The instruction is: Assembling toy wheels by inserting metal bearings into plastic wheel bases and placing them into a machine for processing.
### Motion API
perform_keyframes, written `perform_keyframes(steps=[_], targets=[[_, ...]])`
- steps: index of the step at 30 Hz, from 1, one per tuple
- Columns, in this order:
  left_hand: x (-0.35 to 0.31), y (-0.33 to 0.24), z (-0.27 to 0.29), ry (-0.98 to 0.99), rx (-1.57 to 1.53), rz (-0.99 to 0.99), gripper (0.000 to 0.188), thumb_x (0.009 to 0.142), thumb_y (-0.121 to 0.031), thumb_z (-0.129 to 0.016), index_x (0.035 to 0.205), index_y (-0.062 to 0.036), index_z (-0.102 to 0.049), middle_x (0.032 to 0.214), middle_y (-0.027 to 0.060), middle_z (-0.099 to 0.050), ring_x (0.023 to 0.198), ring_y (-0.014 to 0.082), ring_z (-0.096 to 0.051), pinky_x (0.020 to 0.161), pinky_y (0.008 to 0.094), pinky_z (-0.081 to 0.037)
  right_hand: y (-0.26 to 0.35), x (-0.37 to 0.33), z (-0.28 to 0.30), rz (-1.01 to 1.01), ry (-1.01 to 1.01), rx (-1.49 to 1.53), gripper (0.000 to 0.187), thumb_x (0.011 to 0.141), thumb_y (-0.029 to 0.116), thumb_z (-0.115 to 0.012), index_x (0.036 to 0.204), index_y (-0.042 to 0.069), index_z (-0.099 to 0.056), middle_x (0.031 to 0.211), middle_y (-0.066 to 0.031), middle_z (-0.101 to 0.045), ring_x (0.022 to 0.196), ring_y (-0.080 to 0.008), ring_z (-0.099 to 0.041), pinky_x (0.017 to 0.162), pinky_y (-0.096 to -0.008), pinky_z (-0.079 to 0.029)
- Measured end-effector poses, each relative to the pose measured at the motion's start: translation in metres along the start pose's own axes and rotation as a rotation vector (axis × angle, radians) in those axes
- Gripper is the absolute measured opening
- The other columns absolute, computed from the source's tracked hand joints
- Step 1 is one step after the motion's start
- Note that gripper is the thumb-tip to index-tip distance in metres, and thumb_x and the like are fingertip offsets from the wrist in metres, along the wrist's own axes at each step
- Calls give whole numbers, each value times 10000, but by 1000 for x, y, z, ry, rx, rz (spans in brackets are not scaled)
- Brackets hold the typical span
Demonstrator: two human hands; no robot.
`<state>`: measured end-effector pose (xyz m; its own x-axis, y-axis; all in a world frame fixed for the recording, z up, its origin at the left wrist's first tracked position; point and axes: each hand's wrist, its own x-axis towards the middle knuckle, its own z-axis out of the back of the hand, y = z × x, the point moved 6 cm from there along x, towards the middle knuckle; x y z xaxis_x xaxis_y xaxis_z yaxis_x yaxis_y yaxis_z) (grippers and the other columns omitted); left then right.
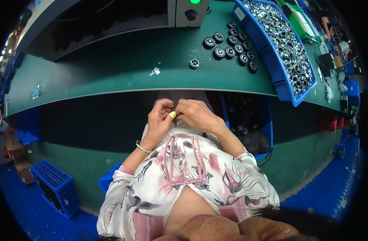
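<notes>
My left hand [158, 121] and my right hand [198, 115] meet in front of my lap, just short of the table's near edge. A yellow finger cot [173, 114] covers the left thumb tip, which presses in beside the right fingers. Both hands are closed, the left fingers curled and a little blurred. Whatever is pinched between them is hidden. On the green table [123, 78] beyond, a small round part with a shiny centre [194, 64] lies apart from a cluster of several black round parts [230, 52].
A long blue bin [281, 76] full of shiny clear-and-black pieces overhangs the table edge at right. Below the edge stands another blue bin [268, 134] with dark parts. A grey machine housing [184, 16] with a green light is at the back. Plastic scraps [156, 71] lie nearby.
</notes>
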<state>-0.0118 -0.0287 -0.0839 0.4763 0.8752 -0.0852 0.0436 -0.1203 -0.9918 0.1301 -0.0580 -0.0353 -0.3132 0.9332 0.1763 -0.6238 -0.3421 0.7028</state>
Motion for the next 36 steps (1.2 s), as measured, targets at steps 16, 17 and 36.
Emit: perform_keyframes(steps=[16,17,36], targets=[[0,15,-7,26,-99,129,164,949,-40,-645,1085,53,-648,967,79,-705,852,113,-670,812,241,-540,-43,-36,-43,-660,-400,1172,193,924,106,-697,1052,-38,-691,921,-38,-705,833,-67,-636,728,-206,-502],[0,18,-5,26,-97,128,164,949,-40,-645,1085,53,-648,967,79,-705,852,113,-670,812,241,-540,-44,-35,-46,-676,-371,1256,181,922,109,-699,1040,-27,-696,907,-25,-699,824,-58,-623,723,-199,-490],[-5,45,-1,-29,-488,376,249,919,-19,-677,1143,52,-592,992,97,-666,765,116,-619,705,233,-529,-56,-40,-57,-509,-203,839,64,920,61,-677,918,5,-644,854,25,-646,804,-29,-584,709,-189,-470]])
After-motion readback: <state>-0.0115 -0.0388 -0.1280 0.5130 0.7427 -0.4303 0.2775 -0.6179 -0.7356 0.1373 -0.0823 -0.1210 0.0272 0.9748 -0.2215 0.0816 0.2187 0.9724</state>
